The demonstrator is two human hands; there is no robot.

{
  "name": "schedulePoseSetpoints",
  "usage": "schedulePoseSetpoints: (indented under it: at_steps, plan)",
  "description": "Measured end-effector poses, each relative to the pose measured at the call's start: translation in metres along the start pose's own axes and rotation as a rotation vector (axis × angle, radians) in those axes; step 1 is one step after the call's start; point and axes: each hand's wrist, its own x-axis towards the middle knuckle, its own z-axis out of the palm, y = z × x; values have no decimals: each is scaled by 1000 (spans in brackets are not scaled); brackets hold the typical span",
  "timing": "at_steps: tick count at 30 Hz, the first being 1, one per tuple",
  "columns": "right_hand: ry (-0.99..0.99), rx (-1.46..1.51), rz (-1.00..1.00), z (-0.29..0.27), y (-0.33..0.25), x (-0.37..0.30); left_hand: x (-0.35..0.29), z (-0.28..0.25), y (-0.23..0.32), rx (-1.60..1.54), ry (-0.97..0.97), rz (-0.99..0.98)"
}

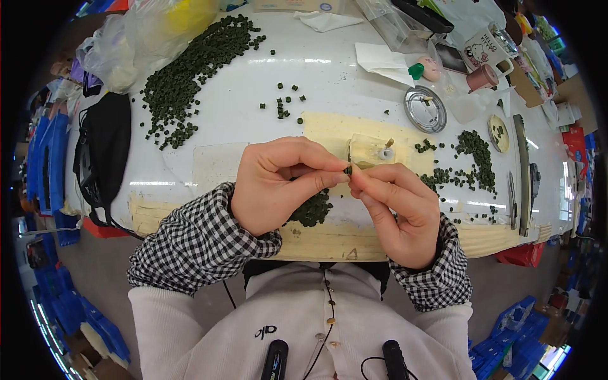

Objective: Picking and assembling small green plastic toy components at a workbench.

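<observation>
Both of my hands meet over the near middle of the white table. My left hand pinches a small dark green piece between thumb and forefinger. My right hand is closed too, its thumb and fingertips pressed together right beside that piece; whatever they hold is hidden. Just beyond the fingers sits a cream block with a small upright peg. Partly under my left hand lies a heap of similar green pieces.
A large green heap spreads at the far left, and a smaller one lies right. A black face mask is at the left edge. Farther right are a round metal lid, white tissue, a mug and tweezers.
</observation>
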Motion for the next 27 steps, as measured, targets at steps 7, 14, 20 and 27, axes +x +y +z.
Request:
schedulePoseSetpoints:
  at_steps: [7,14,20,27]
  plan:
    - [6,41,-18,-1,3,1,1,-1,1,-4,-6,18]
    - [241,-394,14,-25,-3,18,0,0,3,-73,18,-13]
    - [146,-490,15,-29,11,25,1,0,3,-52,-1,-11]
    - [425,-380,-60,-33,-15,21,0,-1,-2,-96,-11,-24]
